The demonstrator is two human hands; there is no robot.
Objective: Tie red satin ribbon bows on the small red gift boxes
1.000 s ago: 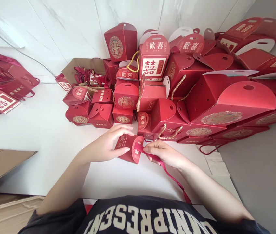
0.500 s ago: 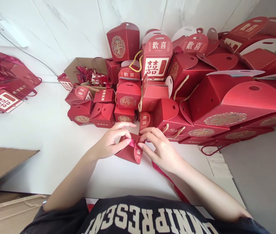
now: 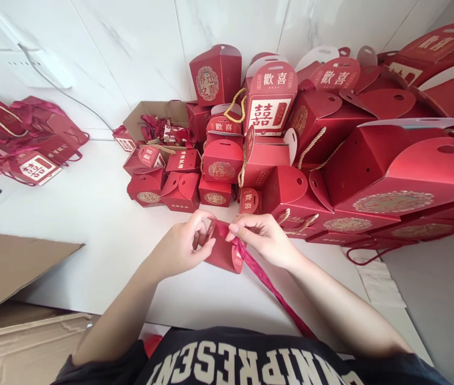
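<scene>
Red ribbon (image 3: 269, 280) was pinched in your right hand (image 3: 269, 241) at the box (image 3: 223, 251), which your left hand (image 3: 182, 247) gripped on the table (image 3: 90, 224). Threading looked begun, not finished: no bow showed, and most ribbon trailed loose toward you.

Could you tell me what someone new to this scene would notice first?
Most striking is the heap of red gift boxes with gold designs, stacked against the marble wall across the right and centre of the white table. In front of it, the left hand grips a small red box while the right hand pinches a red ribbon at the box's top, trailing back toward the person. A pile of red bags lies far left.
</scene>
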